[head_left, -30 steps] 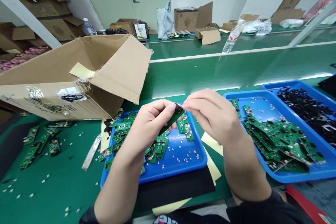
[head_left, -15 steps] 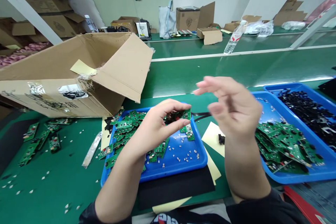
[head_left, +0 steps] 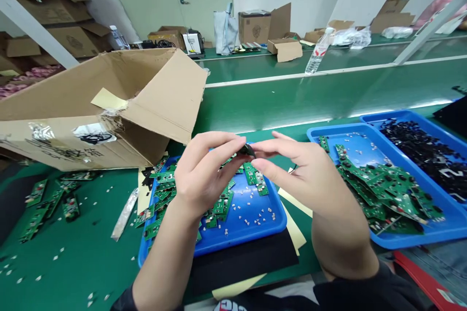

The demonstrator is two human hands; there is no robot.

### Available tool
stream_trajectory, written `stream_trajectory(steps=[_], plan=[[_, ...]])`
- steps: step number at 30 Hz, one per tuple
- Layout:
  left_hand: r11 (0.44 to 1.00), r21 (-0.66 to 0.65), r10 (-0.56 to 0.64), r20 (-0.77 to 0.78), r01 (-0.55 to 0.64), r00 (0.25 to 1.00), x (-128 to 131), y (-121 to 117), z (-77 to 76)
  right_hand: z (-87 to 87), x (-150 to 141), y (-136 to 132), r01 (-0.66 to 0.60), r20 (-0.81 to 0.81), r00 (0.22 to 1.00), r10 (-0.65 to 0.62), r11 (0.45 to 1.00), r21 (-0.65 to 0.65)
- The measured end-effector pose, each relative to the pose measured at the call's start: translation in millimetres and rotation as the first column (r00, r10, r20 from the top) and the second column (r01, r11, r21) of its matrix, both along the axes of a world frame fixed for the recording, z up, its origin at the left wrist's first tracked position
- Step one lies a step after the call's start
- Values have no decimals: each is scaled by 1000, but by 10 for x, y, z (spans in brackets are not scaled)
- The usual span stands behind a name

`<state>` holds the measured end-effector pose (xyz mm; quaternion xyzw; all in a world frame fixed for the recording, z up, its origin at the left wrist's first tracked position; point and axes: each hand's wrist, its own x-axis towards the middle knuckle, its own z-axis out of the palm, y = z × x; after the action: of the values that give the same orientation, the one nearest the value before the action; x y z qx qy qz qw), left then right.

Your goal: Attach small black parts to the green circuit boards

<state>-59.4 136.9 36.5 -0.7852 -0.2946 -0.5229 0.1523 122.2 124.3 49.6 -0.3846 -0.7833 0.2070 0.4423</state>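
My left hand pinches a small green circuit board above the nearer blue tray, which holds several green boards and tiny white bits. My right hand meets it from the right, thumb and forefinger closed on the same board's dark end. Both hands hover just over the tray's far edge.
A tipped open cardboard box lies at the left. A second blue tray of green boards and a third blue tray of black parts sit at the right. Loose boards lie on the green bench. A water bottle stands behind.
My right hand, which had lifted away open half a second ago, has come back down and closed on the board held in my left hand.
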Motion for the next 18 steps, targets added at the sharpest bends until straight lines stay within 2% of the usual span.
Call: stream_trajectory(steps=[4, 8, 11, 14, 18], plan=[[996, 85, 6, 49, -10, 999, -41, 16, -5, -37, -44, 75, -100, -237, 970, 58, 980, -169], [996, 83, 0, 99, -8, 995, -65, 28, -35, -40, -78, 116, -291, -453, 880, 142, 915, -279], [996, 84, 6, 126, -17, 992, -73, 33, -50, -40, -109, 127, -360, -525, 839, 140, 868, -343], [996, 83, -27, 153, 15, 988, -74, 31, -64, -49, -141, 134, -400, -572, 808, 140, 843, -358], [994, -28, -97, 224, 106, 970, -71, 12, -82, -57, -175, 142, -443, -615, 774, 152, 824, -354]])
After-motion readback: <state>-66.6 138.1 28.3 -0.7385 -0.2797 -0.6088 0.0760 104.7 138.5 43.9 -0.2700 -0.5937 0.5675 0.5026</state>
